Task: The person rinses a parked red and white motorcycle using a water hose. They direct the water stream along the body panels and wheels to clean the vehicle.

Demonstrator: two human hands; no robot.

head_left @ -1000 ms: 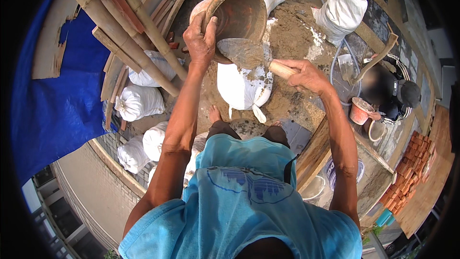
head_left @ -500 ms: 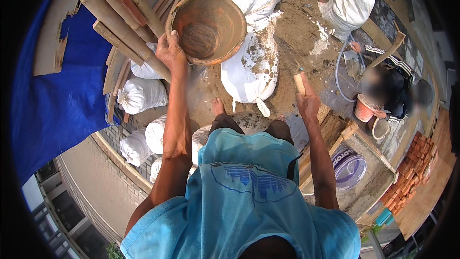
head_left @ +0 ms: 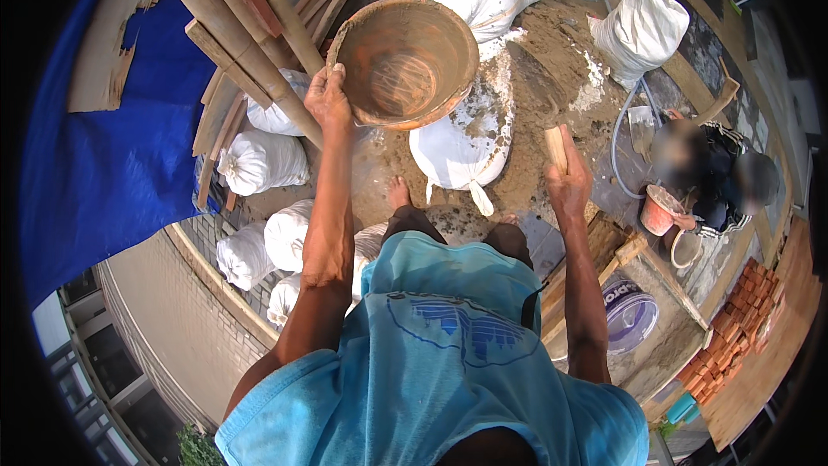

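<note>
My left hand [head_left: 329, 99] is closed on the near-left rim of a round brown basin [head_left: 401, 60], its inside smeared with dried mud. The basin is held up in front of me, tilted so its inside shows. In my right hand [head_left: 569, 183], closed round it, is a tool with a pale wooden handle [head_left: 556, 148]; its far end blends into the ground and I cannot make out its kind. Beyond and below the basin lies a tied white sack [head_left: 461, 151], spattered with mud and white powder.
More white sacks [head_left: 263, 162] stand at the left by bamboo poles [head_left: 250, 52] and a blue tarp [head_left: 129, 181]. At the right, a person [head_left: 716, 168] crouches beside a red bucket [head_left: 659, 210]. A wooden frame [head_left: 638, 246], a purple-and-white bucket [head_left: 630, 319] and stacked bricks [head_left: 733, 332] are nearer.
The basin and my left hand have shifted slightly right. My right hand has moved a little to the right with the wooden-handled tool. The whole view has shifted slightly.
</note>
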